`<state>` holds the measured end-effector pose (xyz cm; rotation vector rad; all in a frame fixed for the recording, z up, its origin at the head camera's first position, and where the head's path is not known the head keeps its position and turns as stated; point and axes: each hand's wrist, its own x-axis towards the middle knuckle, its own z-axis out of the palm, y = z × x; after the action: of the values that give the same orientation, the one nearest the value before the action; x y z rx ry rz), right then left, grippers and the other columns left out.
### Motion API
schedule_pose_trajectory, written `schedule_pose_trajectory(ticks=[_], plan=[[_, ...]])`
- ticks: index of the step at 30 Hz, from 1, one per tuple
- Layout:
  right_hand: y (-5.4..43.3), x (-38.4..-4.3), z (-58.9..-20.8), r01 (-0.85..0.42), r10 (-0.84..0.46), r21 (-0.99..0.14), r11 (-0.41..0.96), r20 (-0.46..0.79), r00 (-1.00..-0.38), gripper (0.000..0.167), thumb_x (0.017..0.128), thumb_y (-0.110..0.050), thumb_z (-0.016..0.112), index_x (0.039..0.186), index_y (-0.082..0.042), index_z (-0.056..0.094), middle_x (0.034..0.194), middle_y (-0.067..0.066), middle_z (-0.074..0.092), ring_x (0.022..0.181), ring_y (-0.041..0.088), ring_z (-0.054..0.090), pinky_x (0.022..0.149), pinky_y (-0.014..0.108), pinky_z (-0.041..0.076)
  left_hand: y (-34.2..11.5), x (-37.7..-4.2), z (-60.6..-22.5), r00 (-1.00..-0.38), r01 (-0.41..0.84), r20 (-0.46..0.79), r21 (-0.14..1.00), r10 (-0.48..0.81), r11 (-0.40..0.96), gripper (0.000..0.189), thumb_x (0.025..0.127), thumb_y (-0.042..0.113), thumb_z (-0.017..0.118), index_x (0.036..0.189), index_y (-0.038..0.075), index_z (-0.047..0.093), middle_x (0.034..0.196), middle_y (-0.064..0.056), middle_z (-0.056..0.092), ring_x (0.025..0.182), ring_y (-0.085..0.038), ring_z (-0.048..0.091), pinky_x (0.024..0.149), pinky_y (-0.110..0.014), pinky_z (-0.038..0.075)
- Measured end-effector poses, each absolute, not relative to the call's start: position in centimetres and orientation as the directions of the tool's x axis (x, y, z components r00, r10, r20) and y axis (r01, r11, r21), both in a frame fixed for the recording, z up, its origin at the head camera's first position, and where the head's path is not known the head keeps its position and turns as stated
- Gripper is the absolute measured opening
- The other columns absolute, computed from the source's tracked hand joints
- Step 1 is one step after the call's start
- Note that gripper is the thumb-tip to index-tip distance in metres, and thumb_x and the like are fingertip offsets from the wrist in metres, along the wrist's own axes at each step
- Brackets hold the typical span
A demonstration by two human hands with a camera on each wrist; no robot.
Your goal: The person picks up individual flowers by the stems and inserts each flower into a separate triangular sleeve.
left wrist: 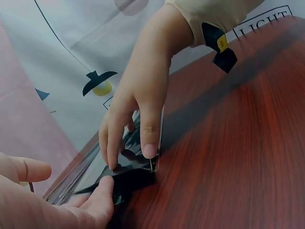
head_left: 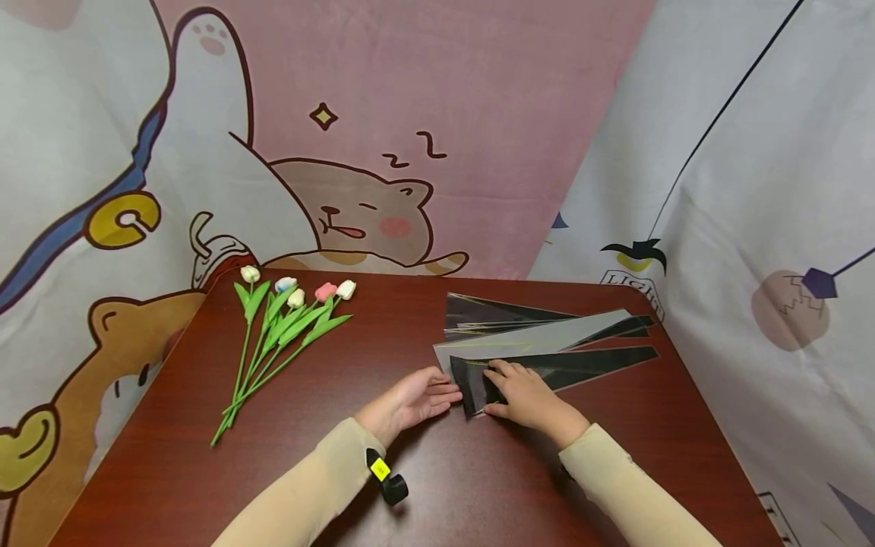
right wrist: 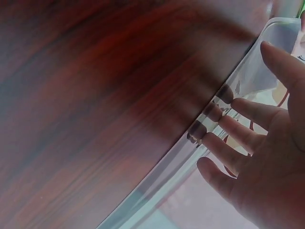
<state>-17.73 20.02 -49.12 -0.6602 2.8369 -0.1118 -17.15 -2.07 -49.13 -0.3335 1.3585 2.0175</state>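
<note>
A black-and-clear plastic flower sleeve, long and tapering, lies nearest the person, its wide end toward the left. My right hand rests on it near that end, fingers spread and fingertips on the film. In the right wrist view the fingertips meet the shiny plastic. My left hand is beside the wide end with its palm turned up and fingers extended, the fingertips right at the sleeve's edge. More sleeves lie fanned out behind: a greyish one and a dark one.
On the left of the reddish-brown table lie several artificial tulips with white, pink and blue heads and green stems. Cartoon-printed cloth hangs behind the table and along its right side.
</note>
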Motion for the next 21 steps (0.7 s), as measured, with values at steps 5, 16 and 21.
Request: schedule_pose_trajectory(ticks=[5, 16, 21], plan=[[19.8, -17.8, -49.0, -0.472, -0.494, -0.186, 0.862, -0.093, -0.864, 0.058, 0.088, -0.045, 0.063, 0.135, -0.014, 0.052, 0.141, 0.008, 0.046, 0.127, 0.031, 0.046, 0.102, 0.054, 0.037, -2.1, -17.2, -49.3, -0.742, -0.64, -0.526, 0.741, 0.416, -0.204, 0.05, 0.092, 0.013, 0.034, 0.136, -0.011, 0.037, 0.142, -0.031, 0.037, 0.131, -0.042, 0.038, 0.111, -0.046, 0.031], [18.5, -18.3, -48.8, -0.617, -0.554, -0.277, 0.736, 0.277, -0.785, 0.018, 0.082, -0.027, 0.074, 0.099, -0.02, 0.072, 0.103, -0.005, 0.067, 0.101, 0.018, 0.061, 0.09, 0.046, 0.046, -2.3, -17.3, -49.0, -0.743, -0.614, -0.441, 0.749, 0.504, -0.248, 0.052, 0.095, 0.013, 0.027, 0.14, -0.012, 0.031, 0.145, -0.03, 0.033, 0.136, -0.038, 0.033, 0.113, -0.043, 0.028], [18.0, -18.3, -48.7, -0.6, -0.523, -0.271, 0.752, 0.308, -0.795, 0.014, 0.081, -0.028, 0.075, 0.094, -0.022, 0.074, 0.098, -0.008, 0.068, 0.096, 0.016, 0.06, 0.087, 0.044, 0.046, -2.5, -17.6, -48.8, -0.745, -0.587, -0.4, 0.773, 0.534, -0.24, 0.052, 0.094, 0.014, 0.027, 0.139, -0.012, 0.033, 0.144, -0.031, 0.036, 0.136, -0.036, 0.035, 0.113, -0.043, 0.028]])
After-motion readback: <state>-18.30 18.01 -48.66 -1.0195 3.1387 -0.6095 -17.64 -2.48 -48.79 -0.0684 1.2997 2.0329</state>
